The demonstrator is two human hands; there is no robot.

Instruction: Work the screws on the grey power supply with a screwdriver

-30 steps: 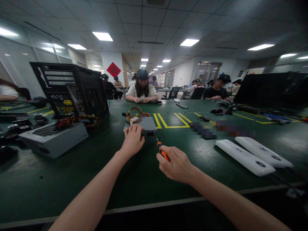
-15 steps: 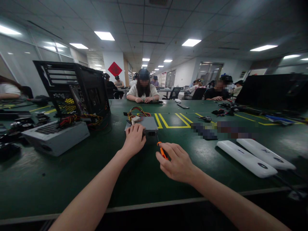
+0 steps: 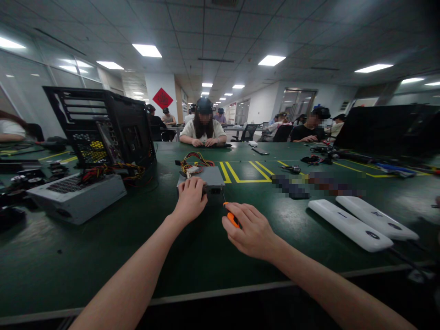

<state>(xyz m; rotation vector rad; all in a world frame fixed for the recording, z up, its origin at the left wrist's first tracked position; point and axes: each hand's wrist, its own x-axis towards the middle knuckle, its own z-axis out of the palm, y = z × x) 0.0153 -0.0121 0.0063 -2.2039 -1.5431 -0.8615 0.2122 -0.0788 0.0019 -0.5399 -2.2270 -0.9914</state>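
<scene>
A small grey power supply (image 3: 212, 176) lies in front of me on the green table, its bundle of coloured cables (image 3: 199, 159) behind it. My left hand (image 3: 191, 195) grips its near left side, fingers curled over the edge. Closed around an orange-handled screwdriver (image 3: 233, 220), my right hand (image 3: 249, 229) is just to the right and nearer to me. The thin shaft points up at the near right corner of the power supply; whether the tip touches a screw is too small to tell.
A black computer case (image 3: 103, 123) and a larger power supply (image 3: 79, 197) stand at the left. White devices (image 3: 350, 224) lie at the right, near a dark monitor (image 3: 388, 130). Yellow tape (image 3: 247, 181) marks the table (image 3: 192, 261). A person (image 3: 203, 126) sits opposite.
The view has shifted very slightly. My right hand has turned a little on the screwdriver, showing more of the orange handle; my left hand stays on the power supply.
</scene>
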